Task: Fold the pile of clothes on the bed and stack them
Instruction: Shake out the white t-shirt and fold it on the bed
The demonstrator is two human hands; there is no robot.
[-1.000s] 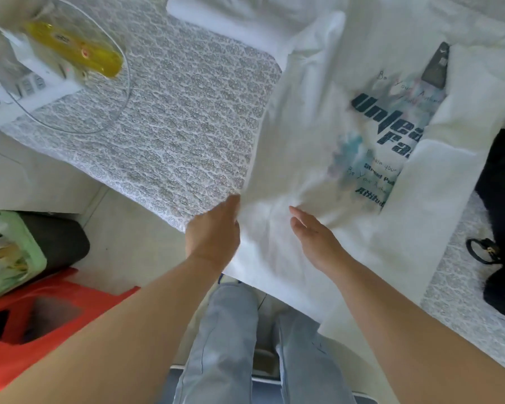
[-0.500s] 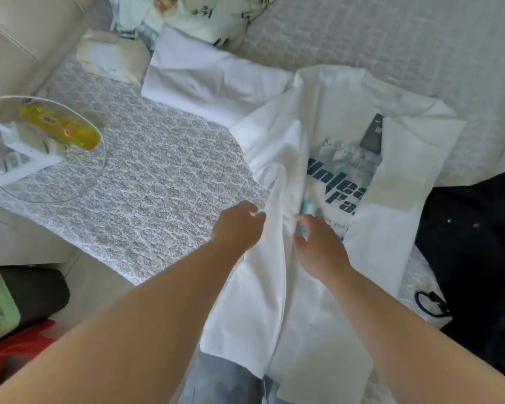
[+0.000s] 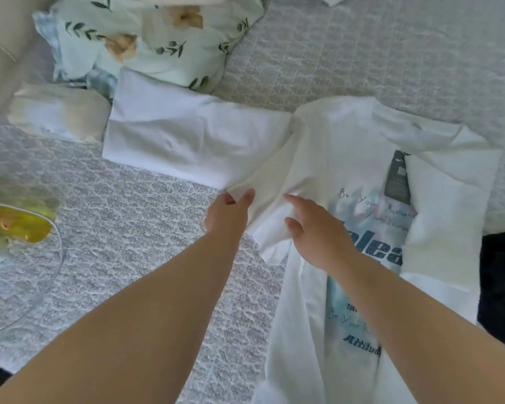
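A white T-shirt (image 3: 341, 147) with blue print lies spread on the grey patterned bed (image 3: 134, 246), its right side folded inward over the print. My left hand (image 3: 228, 214) pinches the edge of the shirt's left sleeve between thumb and fingers. My right hand (image 3: 315, 228) lies on the same sleeve just to the right, fingers loosely bent on the cloth. A folded white garment (image 3: 187, 141) lies flat beyond the left hand, touching the shirt's shoulder.
A floral pillow (image 3: 146, 39) sits at the back left, a white packet (image 3: 56, 112) beside it. A round clear cover over yellow things (image 3: 15, 225) stands at the left edge. Dark clothing (image 3: 502, 284) lies at the right.
My view has risen from the bed's near edge toward the shirt's top. Both hands moved up from the hem to the left sleeve, and the left hand has taken hold of its edge.
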